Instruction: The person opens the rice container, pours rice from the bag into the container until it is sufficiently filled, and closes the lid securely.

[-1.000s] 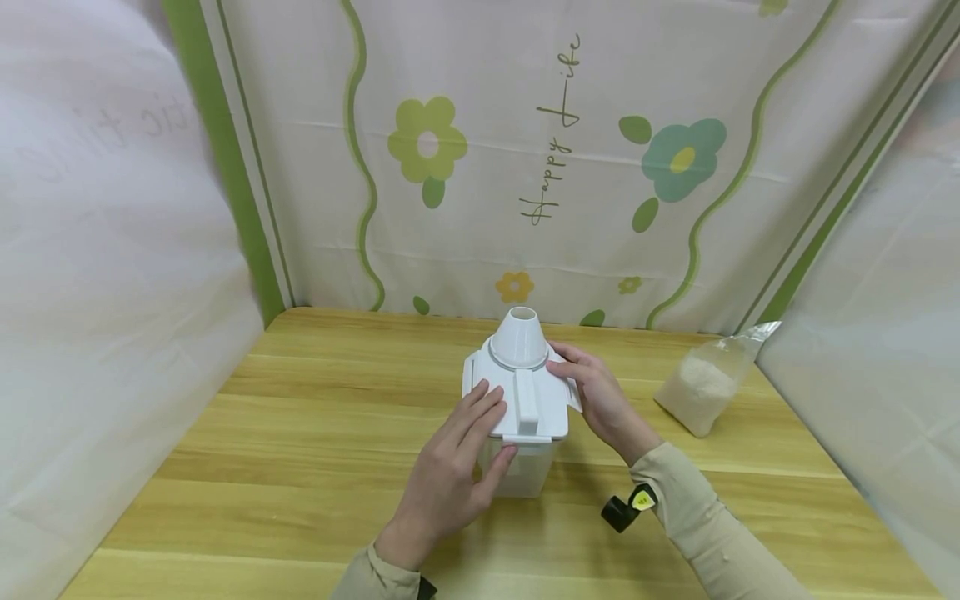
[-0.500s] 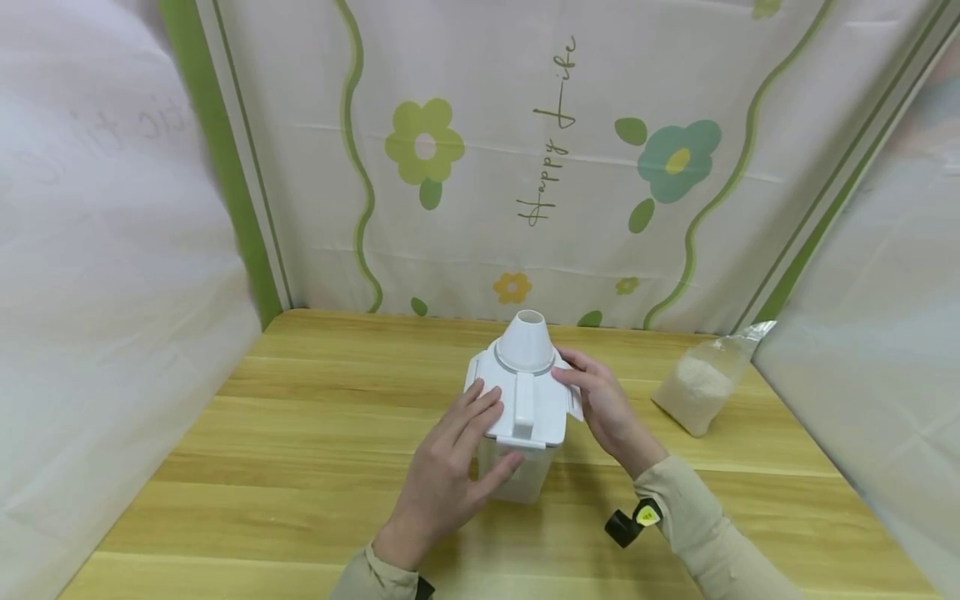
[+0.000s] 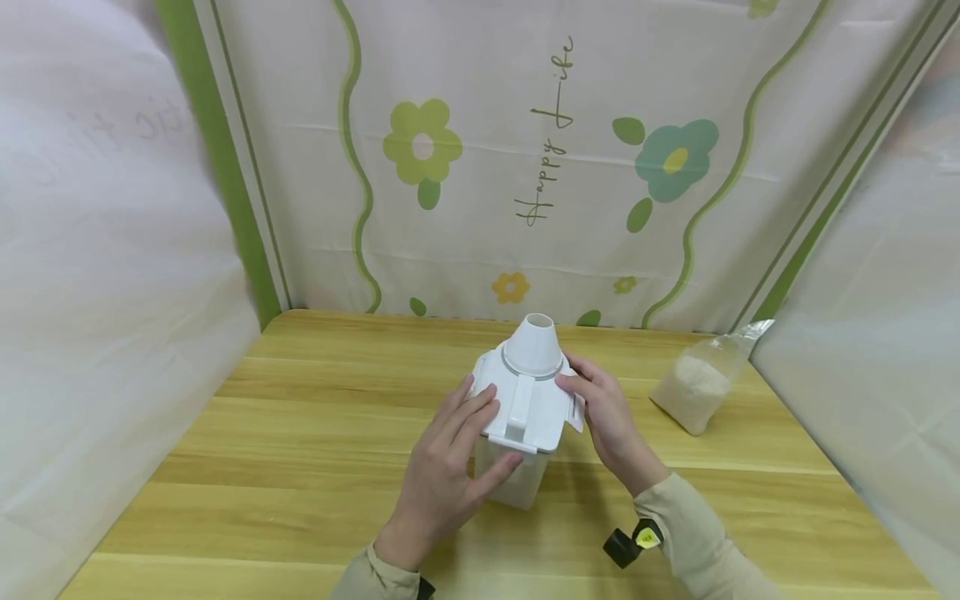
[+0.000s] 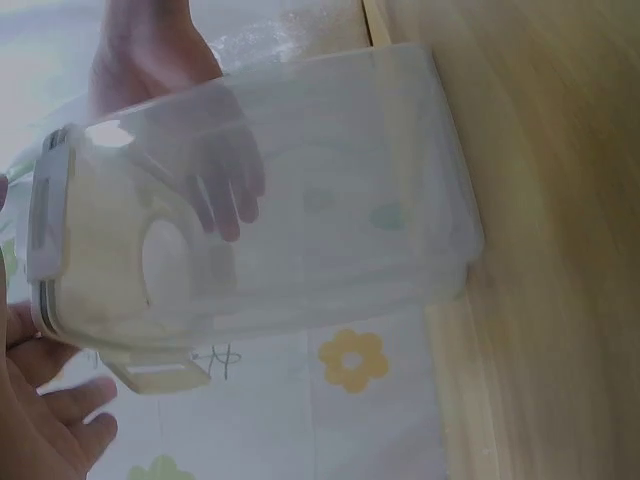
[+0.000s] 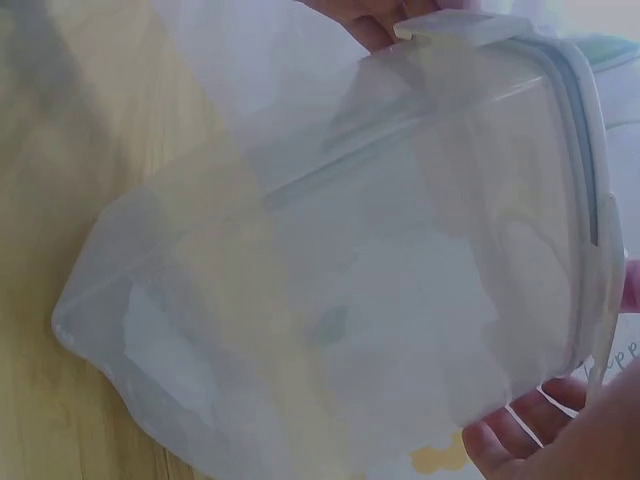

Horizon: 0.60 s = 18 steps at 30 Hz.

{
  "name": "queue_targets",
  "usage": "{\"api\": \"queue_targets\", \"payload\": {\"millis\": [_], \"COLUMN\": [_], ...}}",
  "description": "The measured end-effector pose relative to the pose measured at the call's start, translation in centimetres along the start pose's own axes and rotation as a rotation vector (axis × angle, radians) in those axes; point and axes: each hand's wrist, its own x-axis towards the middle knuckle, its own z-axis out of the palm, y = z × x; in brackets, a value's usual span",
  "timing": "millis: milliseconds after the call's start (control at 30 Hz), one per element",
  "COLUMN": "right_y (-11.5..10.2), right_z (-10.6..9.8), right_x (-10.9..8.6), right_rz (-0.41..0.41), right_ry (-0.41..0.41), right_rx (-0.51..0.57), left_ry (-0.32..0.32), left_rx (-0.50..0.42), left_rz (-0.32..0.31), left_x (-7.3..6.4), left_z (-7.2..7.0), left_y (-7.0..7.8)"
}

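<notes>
Over the last 1 s, the clear box (image 3: pixel 520 490) had been turned slightly clockwise on the worktop (image 3: pixel 322 433), mid-scene between the 2 hands: its cone (image 3: pixel 534 354) was carried right and its near edge a little left. The lid's (image 3: pixel 543 417) right edge was gripped by the right hand (image 3: pixel 611 425), thumb on top, fingers below the rim. The left side was only touched by the left hand (image 3: pixel 442 471), fingers nearly straight, nothing grasped. The right flap (image 3: pixel 575 412) was left standing out, so only the angle was judged altered, with that side unfastened. The bag (image 3: pixel 693 392) was left untouched, far right.
</notes>
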Motion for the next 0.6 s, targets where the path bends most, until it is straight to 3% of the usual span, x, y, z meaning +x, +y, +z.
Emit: {"api": "queue_targets", "payload": {"millis": [367, 600], "right_y": [0.1, 0.1], "right_z": [0.9, 1.1], "right_x": [-1.4, -2.2], "right_rz": [-0.018, -0.025], "right_ry": [0.142, 0.202], "right_rx": [-0.02, 0.009], "left_ry": [0.008, -0.017], "left_rx": [0.13, 0.099], "left_rz": [-0.062, -0.117], "left_x": [0.1, 0.1], "left_z": [0.6, 0.6], "left_y": [0.9, 1.0]}}
